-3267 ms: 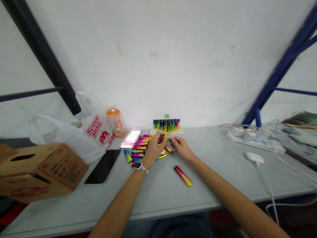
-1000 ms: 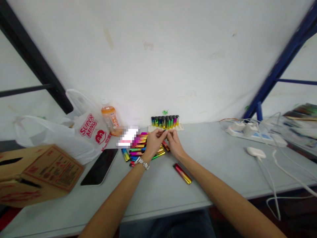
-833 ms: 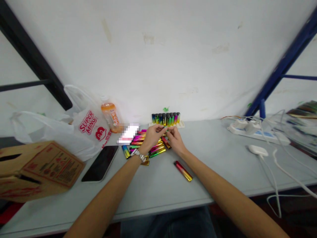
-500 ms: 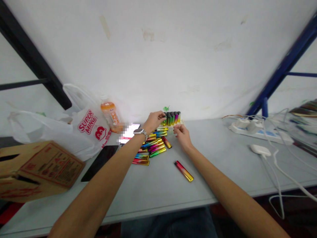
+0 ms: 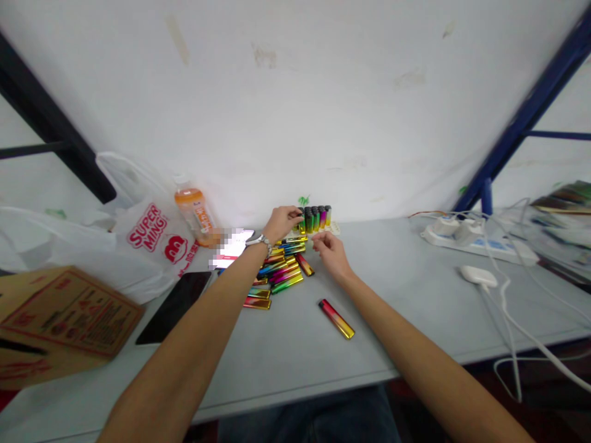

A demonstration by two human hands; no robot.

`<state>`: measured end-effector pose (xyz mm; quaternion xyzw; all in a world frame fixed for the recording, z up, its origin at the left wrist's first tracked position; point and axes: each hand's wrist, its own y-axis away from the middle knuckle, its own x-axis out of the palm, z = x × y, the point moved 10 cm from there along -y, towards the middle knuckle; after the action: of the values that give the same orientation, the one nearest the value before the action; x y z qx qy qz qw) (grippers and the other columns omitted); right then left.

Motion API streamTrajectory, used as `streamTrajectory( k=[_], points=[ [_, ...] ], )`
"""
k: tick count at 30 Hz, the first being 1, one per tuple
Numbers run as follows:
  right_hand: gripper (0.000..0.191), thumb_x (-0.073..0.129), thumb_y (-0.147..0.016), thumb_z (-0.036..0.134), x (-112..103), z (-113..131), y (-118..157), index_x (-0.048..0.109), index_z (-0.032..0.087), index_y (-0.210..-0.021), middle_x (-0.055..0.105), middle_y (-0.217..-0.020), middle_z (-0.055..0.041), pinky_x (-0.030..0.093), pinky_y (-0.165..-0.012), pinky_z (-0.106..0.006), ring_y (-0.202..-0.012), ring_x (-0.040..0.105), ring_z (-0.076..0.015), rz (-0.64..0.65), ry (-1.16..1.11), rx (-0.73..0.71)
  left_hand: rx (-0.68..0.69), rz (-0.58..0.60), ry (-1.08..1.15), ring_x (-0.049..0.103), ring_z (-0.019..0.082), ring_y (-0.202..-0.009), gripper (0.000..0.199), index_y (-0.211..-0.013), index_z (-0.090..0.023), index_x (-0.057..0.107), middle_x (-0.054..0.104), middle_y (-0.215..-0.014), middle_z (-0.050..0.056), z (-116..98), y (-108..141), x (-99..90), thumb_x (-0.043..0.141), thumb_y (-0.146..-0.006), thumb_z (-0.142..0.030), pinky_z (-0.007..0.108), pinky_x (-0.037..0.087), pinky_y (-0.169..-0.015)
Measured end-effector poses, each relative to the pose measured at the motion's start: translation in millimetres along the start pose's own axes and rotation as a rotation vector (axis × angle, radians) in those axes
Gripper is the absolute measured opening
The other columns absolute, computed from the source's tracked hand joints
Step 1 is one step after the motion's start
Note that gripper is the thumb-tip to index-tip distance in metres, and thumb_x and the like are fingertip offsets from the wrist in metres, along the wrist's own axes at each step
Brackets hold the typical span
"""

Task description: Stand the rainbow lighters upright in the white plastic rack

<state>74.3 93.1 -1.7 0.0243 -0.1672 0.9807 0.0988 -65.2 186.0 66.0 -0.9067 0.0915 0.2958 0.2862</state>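
A row of upright lighters (image 5: 316, 219) with black tops and shiny green, purple and gold bodies stands in a pale holder (image 5: 335, 229) by the wall. At the row's left end, my left hand (image 5: 281, 224) has its fingers closed at the top of a green-gold lighter (image 5: 302, 226). My right hand (image 5: 331, 251) is just in front of the holder, fingers curled in; whatever they grip, if anything, is hidden. Several metallic lighters (image 5: 287, 283) lie in a pile below my left hand. A single red-gold lighter (image 5: 337, 319) lies apart, nearer the table's front edge.
On the left are a cardboard box (image 5: 69, 320), a white plastic bag (image 5: 138, 246), an orange drink bottle (image 5: 196, 212), a dark tablet (image 5: 175, 307) and a lit phone (image 5: 233, 243). A power strip (image 5: 480, 240) and white charger (image 5: 479, 276) with cables lie to the right.
The view has shifted slightly, so everything sits a little further left. Both hands keep nearly the same places beside the lighter row.
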Motion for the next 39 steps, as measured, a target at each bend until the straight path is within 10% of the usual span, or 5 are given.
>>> streamTrajectory(
  k=[20,29,39],
  points=[
    [0.023,0.058,-0.074,0.04,6.1,-7.4,1.4,0.06,0.018,-0.081,0.058,-0.062,0.002,0.039,-0.061,-0.028,-0.06,0.053,-0.0145,0.076,0.088,0.001,0.341,0.072,-0.412,0.063,0.02,-0.097,0.028,-0.112,-0.019,0.069,0.061,-0.11,0.008,-32.5,17.7,1.1,0.055,-0.088,-0.015,0.037,0.05,-0.093],
    [0.022,0.055,-0.076,0.037,5.7,-9.7,9.4,0.059,0.017,-0.084,0.057,-0.061,0.0025,0.04,-0.06,-0.027,-0.057,0.052,-0.0133,0.183,0.144,0.027,0.171,0.049,-0.131,0.065,0.017,-0.079,0.011,-0.091,-0.017,0.074,0.072,-0.086,0.004,-14.7,4.8,10.6,0.065,-0.085,-0.02,0.031,0.052,-0.082],
    [0.02,0.055,-0.08,0.038,2.7,6.3,15.6,0.054,0.019,-0.077,0.053,-0.062,0.0027,0.036,-0.059,-0.026,-0.059,0.048,-0.0125,0.212,0.408,-0.012,0.276,0.021,-0.408,0.056,0.021,-0.095,0.026,-0.107,-0.02,0.073,0.052,-0.101,0.008,-28.3,23.1,2.0,0.053,-0.09,-0.02,0.039,0.05,-0.093]
  ],
)
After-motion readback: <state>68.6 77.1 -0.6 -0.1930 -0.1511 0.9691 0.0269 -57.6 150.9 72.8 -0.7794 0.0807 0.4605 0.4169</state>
